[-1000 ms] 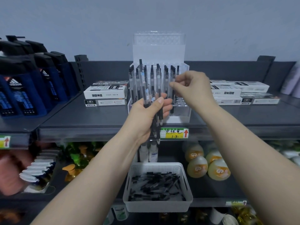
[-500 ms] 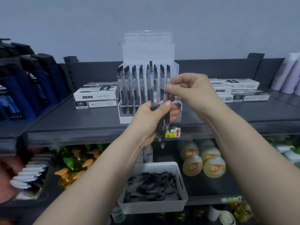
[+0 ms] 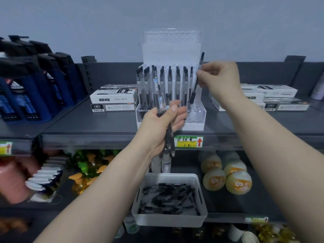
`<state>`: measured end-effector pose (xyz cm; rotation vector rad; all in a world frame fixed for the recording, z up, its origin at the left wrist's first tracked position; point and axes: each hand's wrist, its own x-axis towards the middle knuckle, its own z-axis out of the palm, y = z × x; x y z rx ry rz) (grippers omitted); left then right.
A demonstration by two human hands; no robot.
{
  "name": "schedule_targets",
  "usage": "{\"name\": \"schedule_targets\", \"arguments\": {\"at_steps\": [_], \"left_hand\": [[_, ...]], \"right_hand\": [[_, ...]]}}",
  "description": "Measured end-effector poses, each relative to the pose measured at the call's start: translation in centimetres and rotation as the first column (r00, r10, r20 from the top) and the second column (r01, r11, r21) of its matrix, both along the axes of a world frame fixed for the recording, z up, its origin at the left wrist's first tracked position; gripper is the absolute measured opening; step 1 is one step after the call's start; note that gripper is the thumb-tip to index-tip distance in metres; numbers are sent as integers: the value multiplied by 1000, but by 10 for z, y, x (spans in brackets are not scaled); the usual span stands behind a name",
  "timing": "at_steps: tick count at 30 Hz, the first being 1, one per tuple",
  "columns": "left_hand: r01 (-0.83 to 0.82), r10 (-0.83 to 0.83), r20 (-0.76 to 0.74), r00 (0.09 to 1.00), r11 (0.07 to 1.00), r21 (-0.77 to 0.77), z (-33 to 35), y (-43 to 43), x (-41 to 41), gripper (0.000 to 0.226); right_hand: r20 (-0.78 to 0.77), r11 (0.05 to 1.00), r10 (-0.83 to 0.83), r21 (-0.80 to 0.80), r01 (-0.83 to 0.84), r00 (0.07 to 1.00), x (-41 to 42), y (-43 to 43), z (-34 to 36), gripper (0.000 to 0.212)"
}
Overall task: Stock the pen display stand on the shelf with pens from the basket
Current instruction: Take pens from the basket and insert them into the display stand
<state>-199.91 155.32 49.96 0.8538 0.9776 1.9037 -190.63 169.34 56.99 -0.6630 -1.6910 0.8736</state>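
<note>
Our left hand (image 3: 163, 123) is raised in front of the lower left part of the clear and white plastic pen display stand (image 3: 196, 120). Its fingers and thumb are curled round a small bundle of clear-barrelled pens with black grips (image 3: 160, 102), whose tips point down past the edge of the dark grey shelf (image 3: 87, 127). The stand sits on that shelf just behind the hand, with upright pens (image 3: 169, 79) filling its left and middle rows.

Our right hand (image 3: 220, 79) is higher, at the stand's right side. Its thumb and fingertips pinch a single clear pen with a black cap (image 3: 192, 93) partway along the barrel. That pen is tilted, its top leaning right and its tip down at the stand's right-hand column; we cannot tell whether the tip sits in a slot.

Both our forearms reach up and forward. Between them, on the lower shelf, sits the white perforated plastic basket (image 3: 168, 220) holding loose pens (image 3: 168, 195).
</note>
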Motion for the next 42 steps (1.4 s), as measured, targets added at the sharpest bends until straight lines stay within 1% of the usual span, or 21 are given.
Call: {"name": "schedule_targets", "arguments": {"at_steps": [2, 5, 9, 14, 16, 17, 18, 19, 21, 22, 23, 24, 28, 30, 32, 33, 35, 37, 39, 42], "left_hand": [[18, -18, -12, 1000, 1000, -6, 0, 0, 1, 18], [44, -44, -22, 999, 999, -17, 0, 0, 3, 19], [60, -61, -31, 998, 998, -25, -1, 3, 5, 17], [108, -113, -108, 988, 993, -44, -2, 3, 7, 18], [126, -132, -143, 981, 991, -55, -1, 2, 7, 18], [132, -139, -156, 978, 990, -54, -1, 3, 7, 19], [141, -147, -159, 976, 989, -48, -2, 3, 7, 19], [155, -160, -150, 976, 987, -43, -2, 4, 7, 18], [189, -194, -136, 972, 981, -45, -3, 6, 10, 16], [207, -212, -139, 967, 977, -52, -4, 7, 11, 15], [225, -231, -142, 962, 973, -60, -4, 7, 13, 15], [243, -250, -143, 958, 968, -65, -3, 7, 14, 16], [268, -281, -145, 949, 958, -99, -3, 6, 12, 22], [255, -267, -146, 952, 962, -99, -3, 6, 11, 23], [250, -261, -134, 956, 964, -93, -1, 6, 12, 24], [248, -259, -128, 957, 964, -95, 0, 5, 13, 25], [215, -226, -117, 967, 971, -105, 1, 6, 14, 26], [120, -133, -119, 984, 986, -111, 0, 6, 12, 27], [16, -33, -139, 990, 993, -115, -2, 7, 7, 26], [-48, 31, -152, 988, 992, -115, -4, 4, 3, 22]], "right_hand": [[59, 1000, 5, 24, -7, 998, -4, 3, -9, 14], [147, 999, -12, 33, 7, 989, -8, 5, -22, 11], [163, 997, -52, 62, 42, 985, -8, 6, -26, 2], [212, 996, -73, 61, 61, 974, -4, 3, -29, 14], [174, 987, -129, 113, 110, 976, 5, -5, -28, 16], [130, 984, -127, 140, 109, 983, 10, -12, -26, 11], [104, 987, -82, 144, 67, 991, 16, -22, -25, 3], [115, 993, -7, 122, -7, 993, 20, -31, -24, 5], [202, 982, 183, 14, -190, 962, 25, -47, -25, 6], [223, 966, 257, -40, -254, 940, 25, -50, -25, 5], [220, 955, 295, -70, -287, 930, 26, -51, -26, 6], [196, 952, 305, -91, -292, 932, 27, -50, -24, 6], [80, 966, 249, -86, -242, 965, 32, -42, -17, 10], [79, 939, 324, -146, -311, 943, 34, -42, -19, 6], [67, 901, 395, -223, -372, 916, 33, -43, -22, 18], [44, 900, 390, -230, -370, 920, 33, -45, -22, 18], [-41, 924, 326, -198, -328, 944, 33, -45, -15, 16], [-122, 961, 225, -137, -241, 967, 34, -41, -4, 14], [-171, 986, 133, -79, -149, 976, 34, -35, 6, 14], [-187, 999, 42, -17, -46, 981, 29, -26, 13, 25]]}}
